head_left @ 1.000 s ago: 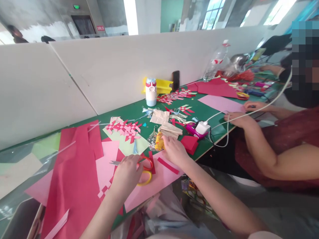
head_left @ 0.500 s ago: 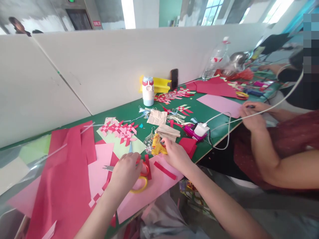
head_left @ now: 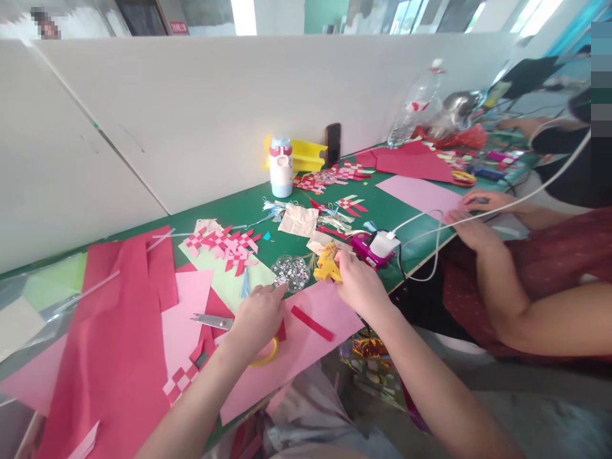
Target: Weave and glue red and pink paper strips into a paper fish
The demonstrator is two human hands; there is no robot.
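Observation:
My right hand (head_left: 359,280) is closed around a small yellow hot glue gun (head_left: 327,262), held at the table's near side. My left hand (head_left: 259,313) lies over scissors with yellow and orange handles; their metal blades (head_left: 213,321) stick out to the left. Its fingers stretch toward a clear, flower-shaped box of googly eyes (head_left: 292,271), at or just touching its near edge. Beneath the hands lies a pink paper sheet (head_left: 306,347) with a dark red strip (head_left: 312,323) on it. Woven red-and-pink paper fish (head_left: 229,244) rest on a pale green sheet (head_left: 253,280).
A white bottle (head_left: 281,169), a yellow holder (head_left: 308,156) and a phone (head_left: 333,143) stand by the partition. A white charger (head_left: 384,243) sits in a purple power socket (head_left: 366,252), its cable crossing to the right. Another person's hands (head_left: 478,223) work there. Large red paper (head_left: 115,331) covers the left.
My left hand has moved right and forward, off the scissors' handles toward the googly-eye box. My right hand has carried the glue gun to the right, uncovering the box.

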